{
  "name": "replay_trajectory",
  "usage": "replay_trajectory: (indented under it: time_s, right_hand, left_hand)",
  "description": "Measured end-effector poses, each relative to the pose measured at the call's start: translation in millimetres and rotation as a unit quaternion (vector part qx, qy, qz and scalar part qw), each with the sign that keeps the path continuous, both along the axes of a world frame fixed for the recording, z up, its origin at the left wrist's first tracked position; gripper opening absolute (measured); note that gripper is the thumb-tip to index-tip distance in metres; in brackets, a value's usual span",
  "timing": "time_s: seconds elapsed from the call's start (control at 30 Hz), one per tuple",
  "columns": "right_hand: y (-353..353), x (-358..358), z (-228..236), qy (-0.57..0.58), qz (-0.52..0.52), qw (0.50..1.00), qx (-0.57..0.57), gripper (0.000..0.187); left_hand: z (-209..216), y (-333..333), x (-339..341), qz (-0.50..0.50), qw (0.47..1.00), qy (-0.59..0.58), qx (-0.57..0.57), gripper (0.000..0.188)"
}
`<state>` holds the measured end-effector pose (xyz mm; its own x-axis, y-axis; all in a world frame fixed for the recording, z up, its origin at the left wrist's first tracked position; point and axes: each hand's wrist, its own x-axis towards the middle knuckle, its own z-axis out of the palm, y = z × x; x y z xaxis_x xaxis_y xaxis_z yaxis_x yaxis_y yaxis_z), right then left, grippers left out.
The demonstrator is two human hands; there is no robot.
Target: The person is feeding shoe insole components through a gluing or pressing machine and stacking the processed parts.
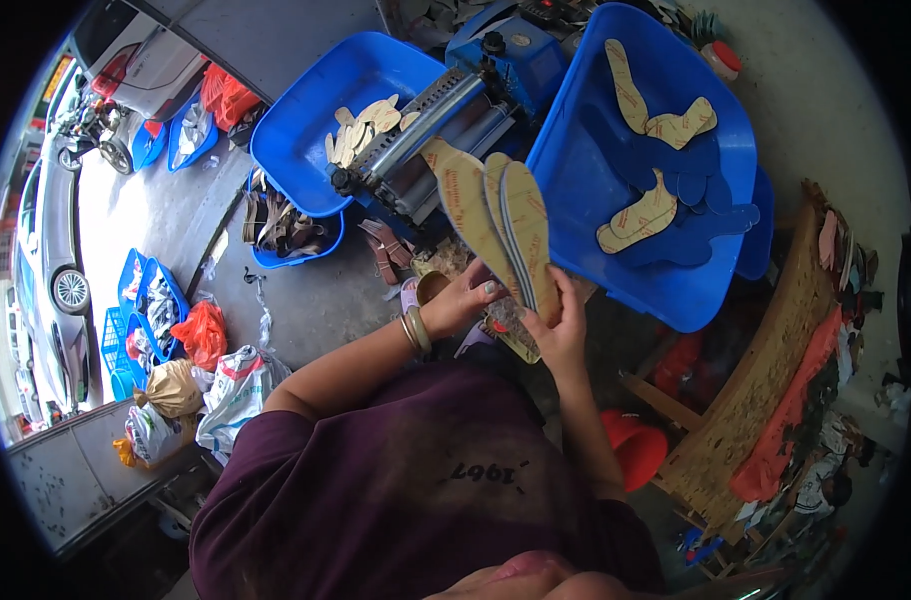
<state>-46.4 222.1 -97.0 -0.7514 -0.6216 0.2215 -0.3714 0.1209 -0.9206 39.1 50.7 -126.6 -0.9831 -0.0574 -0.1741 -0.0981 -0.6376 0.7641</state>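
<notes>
My right hand (559, 328) is closed round the lower ends of a few shoe insoles (538, 225), yellowish-backed with red print and dark edges, fanned upright in front of me. My left hand (463, 298) pinches the lower part of another insole (463, 195) beside them, with its thumb toward the stack. That insole's upper tip reaches up to the metal rollers of a roller machine (446, 140). Just how many pieces are in each hand is hard to make out where they overlap.
A blue tub (666, 285) at right holds yellow and dark-blue insoles. Behind the rollers, another blue tub (301, 130) holds pale insoles. Strips fill a small tub (286, 235). A wooden bench (741, 420) stands at right, a red stool (633, 450) near my right arm. Bags (241, 395) lie left.
</notes>
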Motion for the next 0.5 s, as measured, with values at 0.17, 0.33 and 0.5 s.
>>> replay_trajectory:
  time_s: [0.17, 0.33, 0.5]
  right_hand:
    - [-40.3, 34.0, -17.2, -0.019, 0.062, 0.998, 0.011, 0.062]
    - [-55.8, 39.0, -29.7, -0.024, 0.102, 0.994, 0.041, 0.063]
    - [-60.8, 40.1, -47.1, -0.263, 0.131, 0.956, 0.002, 0.063]
  left_hand:
    - [20.3, -16.0, 8.5, 0.073, 0.997, -0.022, 0.003, 0.053]
    - [14.6, -32.8, 28.7, 0.114, 0.984, -0.066, -0.116, 0.032]
    - [6.9, -45.8, 42.9, 0.1, 0.974, -0.088, -0.185, 0.031]
